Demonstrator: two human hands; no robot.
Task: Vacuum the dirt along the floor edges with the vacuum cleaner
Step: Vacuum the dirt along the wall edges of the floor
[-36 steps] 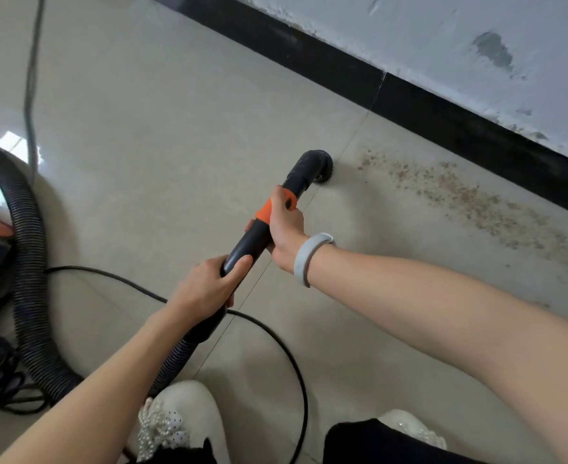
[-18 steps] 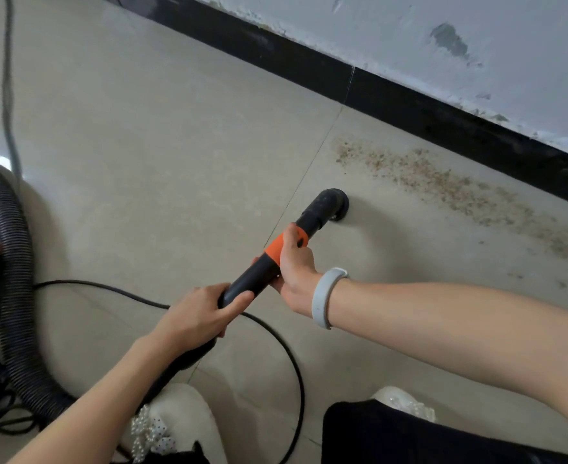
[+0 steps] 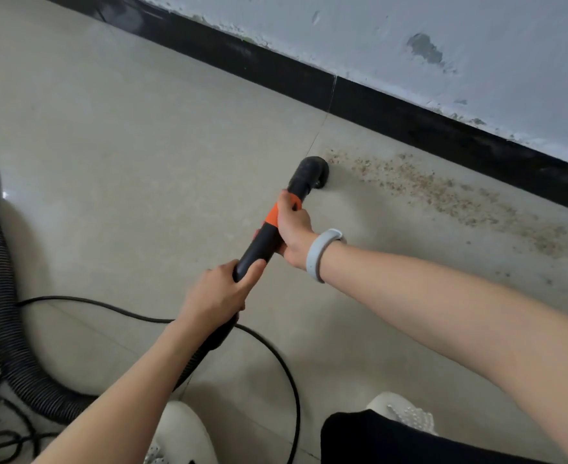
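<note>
Beige floor tiles fill most of the frame, meeting a black skirting board that runs diagonally from the top centre down to the right edge, with a scuffed pale wall above it. Brown crumbly dirt lies in a band on the floor just beside the skirting board, stretching from the centre toward the right edge.

At the centre, the black vacuum wand, with an orange collar, slants up from the lower middle. Its curved black nozzle touches the floor at the left end of the dirt band.

The right hand, wearing a pale grey wristband, grips the wand at the orange collar, its fingers wrapped round it. The left hand grips the wand lower down, fingers curled round it with the thumb lying along the top.

A ribbed black hose loops down the left edge and along the bottom left. A thin black power cord curves across the floor under the left hand. Two white shoes show at the bottom edge, beside a dark trouser leg.
</note>
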